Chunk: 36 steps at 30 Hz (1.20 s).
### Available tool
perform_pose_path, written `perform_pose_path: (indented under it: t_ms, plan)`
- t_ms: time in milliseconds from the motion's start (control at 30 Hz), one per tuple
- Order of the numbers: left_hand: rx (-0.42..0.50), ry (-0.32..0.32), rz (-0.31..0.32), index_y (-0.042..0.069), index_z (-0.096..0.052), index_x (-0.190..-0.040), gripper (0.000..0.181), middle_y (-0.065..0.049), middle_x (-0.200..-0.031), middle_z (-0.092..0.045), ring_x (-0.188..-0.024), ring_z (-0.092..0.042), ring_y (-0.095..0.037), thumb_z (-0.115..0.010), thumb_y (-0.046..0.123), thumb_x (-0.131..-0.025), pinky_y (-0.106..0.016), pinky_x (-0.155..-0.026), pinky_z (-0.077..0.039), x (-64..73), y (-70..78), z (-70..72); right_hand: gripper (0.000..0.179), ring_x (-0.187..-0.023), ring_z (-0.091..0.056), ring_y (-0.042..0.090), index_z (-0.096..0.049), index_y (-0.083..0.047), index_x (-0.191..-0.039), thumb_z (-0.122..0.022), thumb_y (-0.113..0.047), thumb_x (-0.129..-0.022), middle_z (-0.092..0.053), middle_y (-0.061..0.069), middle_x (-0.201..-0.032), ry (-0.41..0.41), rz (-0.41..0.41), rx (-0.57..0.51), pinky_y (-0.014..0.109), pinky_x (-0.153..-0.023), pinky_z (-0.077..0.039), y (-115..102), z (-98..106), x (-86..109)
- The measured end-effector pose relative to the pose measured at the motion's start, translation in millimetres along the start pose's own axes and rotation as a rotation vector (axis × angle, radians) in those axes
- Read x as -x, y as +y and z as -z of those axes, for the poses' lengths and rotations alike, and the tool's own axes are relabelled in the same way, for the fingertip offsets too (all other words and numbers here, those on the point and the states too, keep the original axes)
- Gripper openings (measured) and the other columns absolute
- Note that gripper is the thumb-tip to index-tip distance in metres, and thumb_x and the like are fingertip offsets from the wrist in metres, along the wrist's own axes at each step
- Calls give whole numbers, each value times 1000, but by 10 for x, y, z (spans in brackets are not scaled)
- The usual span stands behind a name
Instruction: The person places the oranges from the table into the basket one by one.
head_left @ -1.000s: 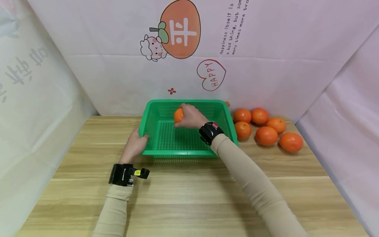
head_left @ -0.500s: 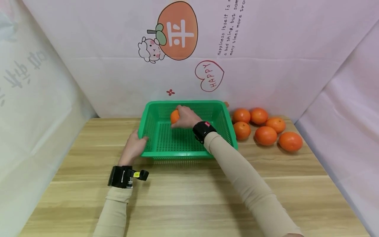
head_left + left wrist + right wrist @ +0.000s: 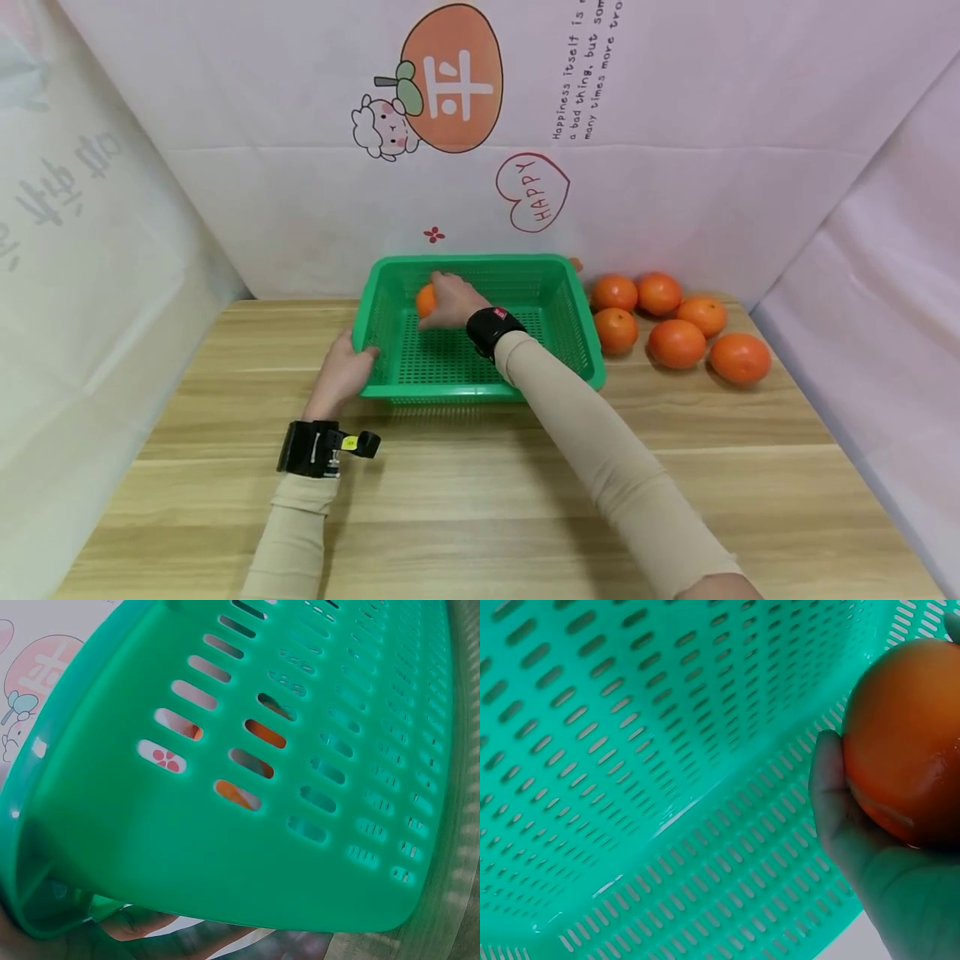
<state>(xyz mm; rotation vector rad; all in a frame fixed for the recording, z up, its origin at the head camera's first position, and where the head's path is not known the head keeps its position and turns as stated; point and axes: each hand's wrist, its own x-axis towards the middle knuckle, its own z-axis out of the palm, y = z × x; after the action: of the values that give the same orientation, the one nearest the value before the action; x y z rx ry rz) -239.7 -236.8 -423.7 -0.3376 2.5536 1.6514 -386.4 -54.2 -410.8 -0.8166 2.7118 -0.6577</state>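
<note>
A green plastic basket (image 3: 480,390) with slotted sides stands at the back of the table. My left hand (image 3: 343,375) grips its left rim, thumb over the edge; in the left wrist view the fingers (image 3: 142,922) show behind the basket wall. Inside the basket, toward its left back, my right hand (image 3: 450,302) holds a round, smooth orange (image 3: 426,301). From the right wrist, that orange (image 3: 907,746) appears close up, with the thumb (image 3: 829,780) along its side and the slotted basket wall beyond. Most of the other fingers are hidden there.
Several more oranges (image 3: 676,343) lie loose on the wooden table (image 3: 465,500), just right of the basket. White printed cloth (image 3: 300,208) hangs behind the table and along both sides. A black camera strap (image 3: 309,448) is on each wrist.
My right hand has moved left and slightly lower inside the basket with the orange. The left hand stays on the rim; the loose oranges have not moved.
</note>
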Motion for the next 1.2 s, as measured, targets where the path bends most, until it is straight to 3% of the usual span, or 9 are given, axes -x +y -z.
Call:
perform_pose_path:
  t_ms: [267,600,867,1200]
  plan:
    - [25,-11,10,1,-31,-162,55,-26,-155,-50,-136,-55,-42,-42,16,-110,-56,-109,-49,-3,-8,1,85,-105,-64,27,-41,-4,-155,-84,-35,-88,-61,15,-131,-15,16,20,38,-90,-56,-97,-71,-100]
    - [39,0,10,0,-34,-160,54,-26,-154,-51,-136,-54,-43,-43,16,-110,-57,-110,-48,-22,-45,-11,80,-99,-63,24,-45,-6,-152,-84,-36,-89,-64,12,-123,-58,-1,4,34,-86,-55,-108,-189,-237]
    - [45,-1,2,1,-33,-161,54,-26,-155,-50,-136,-54,-44,-42,15,-110,-58,-109,-48,-14,-24,-5,86,-101,-64,24,-42,-8,-155,-85,-39,-87,-64,11,-125,-73,-35,-10,35,-86,-55,-48,-265,-315]
    - [41,-1,-5,1,-32,-162,55,-27,-156,-49,-136,-55,-44,-42,14,-109,-57,-109,-49,-11,-24,-10,94,-105,-64,25,-39,-8,-158,-86,-44,-86,-64,12,-129,-112,-60,14,36,-89,-56,-62,-254,-290]
